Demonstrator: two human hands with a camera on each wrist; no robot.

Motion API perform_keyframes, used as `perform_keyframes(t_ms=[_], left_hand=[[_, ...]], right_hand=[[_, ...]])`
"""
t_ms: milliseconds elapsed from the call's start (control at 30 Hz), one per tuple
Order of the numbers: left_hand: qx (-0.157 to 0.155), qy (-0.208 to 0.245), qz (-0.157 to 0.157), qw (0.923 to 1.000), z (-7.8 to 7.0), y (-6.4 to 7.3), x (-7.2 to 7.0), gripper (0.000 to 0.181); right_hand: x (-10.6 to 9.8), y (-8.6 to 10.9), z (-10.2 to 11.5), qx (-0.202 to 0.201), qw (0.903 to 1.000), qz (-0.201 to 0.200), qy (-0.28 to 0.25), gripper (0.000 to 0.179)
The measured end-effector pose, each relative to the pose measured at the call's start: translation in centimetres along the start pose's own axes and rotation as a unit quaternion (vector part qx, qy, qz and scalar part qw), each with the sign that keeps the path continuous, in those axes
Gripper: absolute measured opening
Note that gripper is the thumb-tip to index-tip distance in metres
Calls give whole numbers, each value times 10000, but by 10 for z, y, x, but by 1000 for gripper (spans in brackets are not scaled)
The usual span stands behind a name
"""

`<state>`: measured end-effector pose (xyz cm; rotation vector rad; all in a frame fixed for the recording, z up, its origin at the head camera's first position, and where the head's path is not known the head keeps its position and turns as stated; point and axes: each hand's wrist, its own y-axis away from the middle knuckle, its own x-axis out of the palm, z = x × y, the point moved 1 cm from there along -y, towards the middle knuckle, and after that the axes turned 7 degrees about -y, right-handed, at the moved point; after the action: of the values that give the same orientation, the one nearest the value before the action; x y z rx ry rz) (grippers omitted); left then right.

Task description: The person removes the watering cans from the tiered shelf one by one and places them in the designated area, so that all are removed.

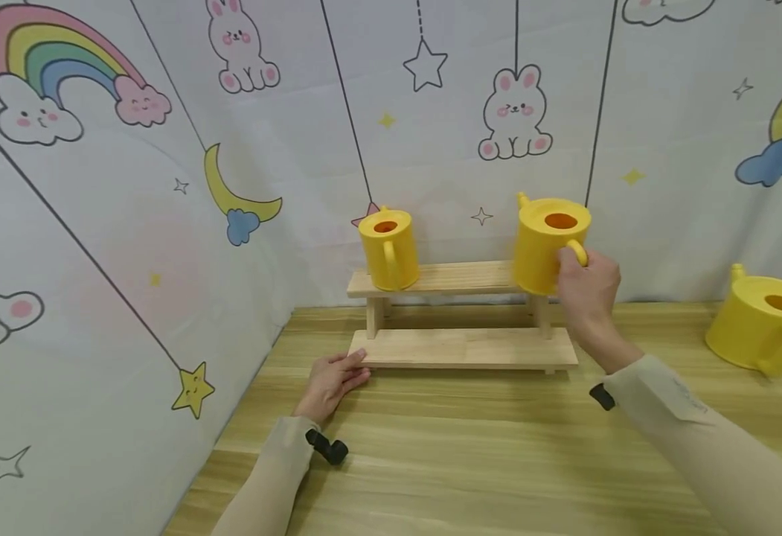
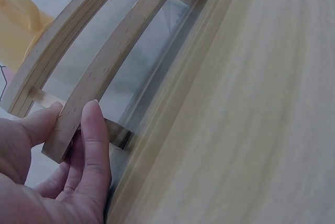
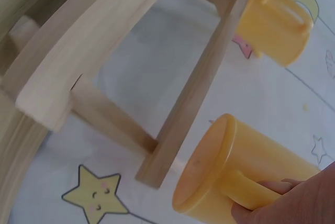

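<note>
A two-tier wooden shelf (image 1: pixel 464 347) stands against the back wall. My left hand (image 1: pixel 330 383) pinches the left end of its lower board (image 2: pixel 99 77), with the thumb on top and the fingers underneath. My right hand (image 1: pixel 590 290) grips the handle of a yellow watering can (image 1: pixel 539 249) at the right end of the upper board (image 1: pixel 464 277). In the right wrist view this watering can (image 3: pixel 204 166) shows its base close to the board's end. Another yellow watering can (image 1: pixel 404 253) sits on the upper board's left end, its handle facing me.
A third yellow watering can (image 1: pixel 752 327) stands on the wood-grain table (image 1: pixel 444 447) at the far right, beyond my right arm. Behind and to the left hangs a white cloth (image 1: pixel 283 164) printed with rabbits, stars and a rainbow.
</note>
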<state>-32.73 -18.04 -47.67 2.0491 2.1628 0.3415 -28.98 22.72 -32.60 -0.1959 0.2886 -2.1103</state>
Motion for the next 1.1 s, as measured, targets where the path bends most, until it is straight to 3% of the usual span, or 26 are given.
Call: perform_keyframes(t_ms=[233, 467, 600, 933, 1100], left_hand=[[15, -7, -23, 10000, -2, -1, -2, 52], [14, -73, -6, 10000, -3, 0, -2, 56], [14, -122, 14, 9999, -4, 1, -2, 60], [-18, -56, 26, 10000, -4, 1, 0, 58], [-18, -83, 36, 10000, -3, 4, 2, 60]], right_hand=[[-29, -7, -3, -12, 9994, -335, 68, 45], [-59, -15, -8, 154, 9969, -770, 90, 49], [-78, -17, -14, 354, 9958, -829, 158, 48], [-114, -24, -40, 642, 9885, -1367, 10, 49], [-129, -28, -55, 778, 9839, -1569, 355, 50]])
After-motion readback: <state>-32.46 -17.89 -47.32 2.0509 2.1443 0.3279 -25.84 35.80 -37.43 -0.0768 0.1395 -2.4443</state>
